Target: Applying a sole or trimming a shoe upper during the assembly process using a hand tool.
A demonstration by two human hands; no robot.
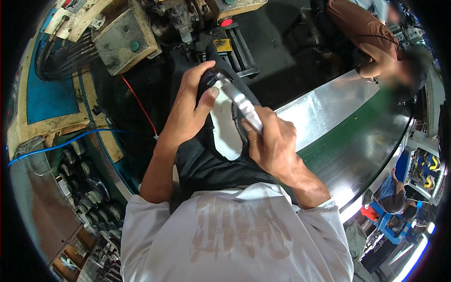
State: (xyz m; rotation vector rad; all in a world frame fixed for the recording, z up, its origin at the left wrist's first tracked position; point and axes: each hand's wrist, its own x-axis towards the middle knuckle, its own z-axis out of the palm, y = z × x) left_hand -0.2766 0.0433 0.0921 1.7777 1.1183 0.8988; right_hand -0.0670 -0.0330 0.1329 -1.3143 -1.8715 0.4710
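Observation:
A black shoe upper with its pale insole board [226, 129] facing up rests over my lap, one end pointing away from me. My left hand [190, 101] is closed around the far left side of the shoe, its thumb pressed on the edge of the board. In my right hand [276, 141] is a shiny metal hand tool [244, 104], gripped by its near end. Its far end reaches the dark folded edge at the tip of the shoe. Blur and glare hide the tool's exact kind.
A conveyor with a metal edge [324, 105] and green belt [347, 127] runs along my right. Ahead stands a machine with a worn control box [126, 42] and a red button [226, 22]. Dark shoe lasts [89, 188] fill a rack at left. A person [371, 37] sits across the conveyor.

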